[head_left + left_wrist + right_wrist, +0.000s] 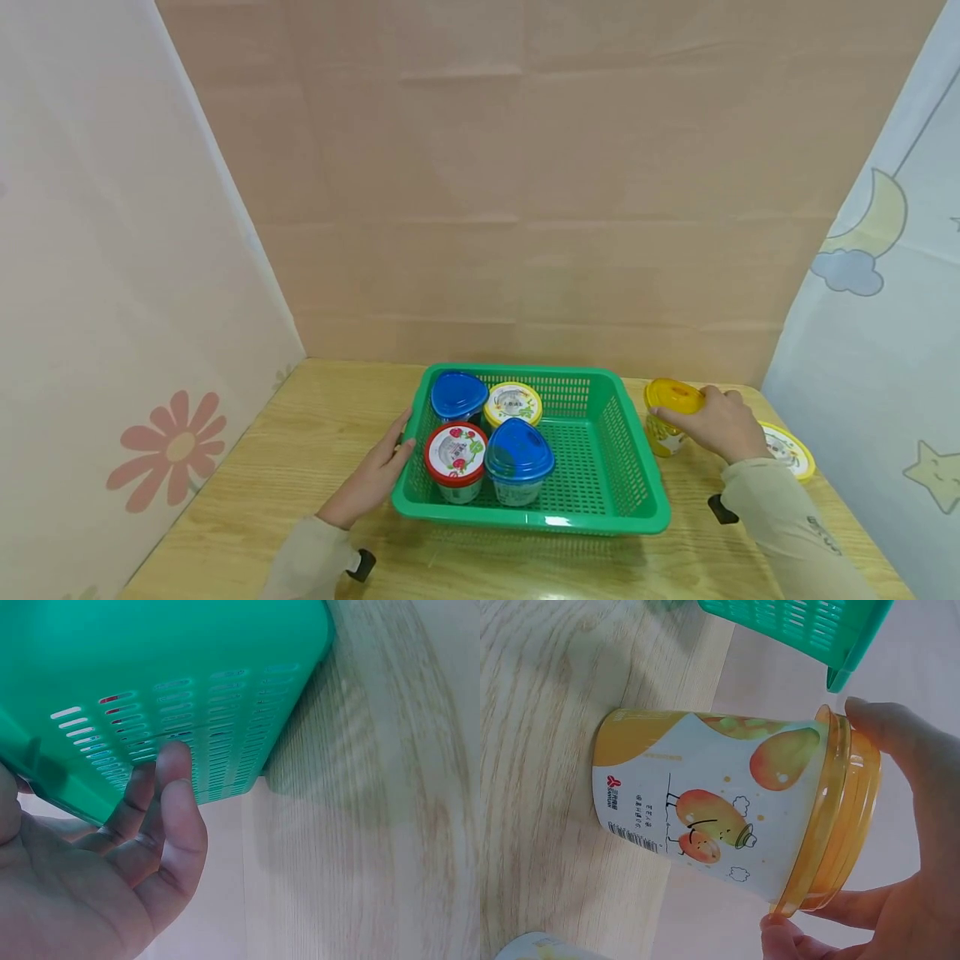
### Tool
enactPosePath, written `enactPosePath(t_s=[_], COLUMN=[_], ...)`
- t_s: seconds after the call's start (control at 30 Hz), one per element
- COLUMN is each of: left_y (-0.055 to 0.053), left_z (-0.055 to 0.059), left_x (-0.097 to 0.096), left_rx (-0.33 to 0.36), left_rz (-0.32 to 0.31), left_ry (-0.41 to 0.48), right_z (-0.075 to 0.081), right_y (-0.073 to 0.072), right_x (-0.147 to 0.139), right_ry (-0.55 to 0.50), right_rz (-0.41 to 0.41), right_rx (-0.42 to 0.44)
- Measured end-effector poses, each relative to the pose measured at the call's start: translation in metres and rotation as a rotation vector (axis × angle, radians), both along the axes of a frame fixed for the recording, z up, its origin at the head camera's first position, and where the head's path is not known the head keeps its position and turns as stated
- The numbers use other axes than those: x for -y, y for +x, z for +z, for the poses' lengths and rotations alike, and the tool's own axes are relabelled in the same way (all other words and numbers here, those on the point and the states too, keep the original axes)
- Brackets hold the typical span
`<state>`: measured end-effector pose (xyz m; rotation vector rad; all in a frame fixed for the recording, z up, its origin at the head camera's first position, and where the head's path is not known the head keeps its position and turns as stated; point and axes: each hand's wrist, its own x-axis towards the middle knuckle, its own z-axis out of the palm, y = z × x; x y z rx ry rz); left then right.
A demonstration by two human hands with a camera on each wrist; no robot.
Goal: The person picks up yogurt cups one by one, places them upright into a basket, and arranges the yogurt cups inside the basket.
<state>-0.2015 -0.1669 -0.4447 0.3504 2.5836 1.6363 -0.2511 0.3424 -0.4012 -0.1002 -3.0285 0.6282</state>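
My right hand point(723, 425) pinches the amber plastic lid of a yogurt cup point(720, 802), thumb on one side and fingers on the other. Cartoon mangoes cover the cup's white and yellow wall. It is just right of a green basket point(648, 500), its base low over the table. At the basket's left side is my left hand point(375, 475), its relaxed fingers against the slotted outer wall and its thumb near the rim. Inside the basket's left half are two blue-lidded tubs point(519, 454), a red-rimmed strawberry tub point(455, 454) and a yellow-rimmed tub point(513, 403).
Behind my right wrist lies another yellow-rimmed tub point(787, 450), partly hidden by the sleeve. The wooden table point(255, 500) meets a brown backdrop point(525, 250) at the rear. Printed panels stand on both sides, one with a flower point(176, 450).
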Motion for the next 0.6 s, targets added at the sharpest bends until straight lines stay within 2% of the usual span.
enactPosePath(t_s=[0.6], left_y=[0.0019], left_z=[0.0029], left_x=[0.0003], left_rx=[-0.003], left_rz=[-0.019], left_ry=[-0.007], right_z=[-0.003], right_y=[0.0033], right_x=[0.0009], right_ry=[-0.011], right_rz=[-0.024], right_rx=[-0.04])
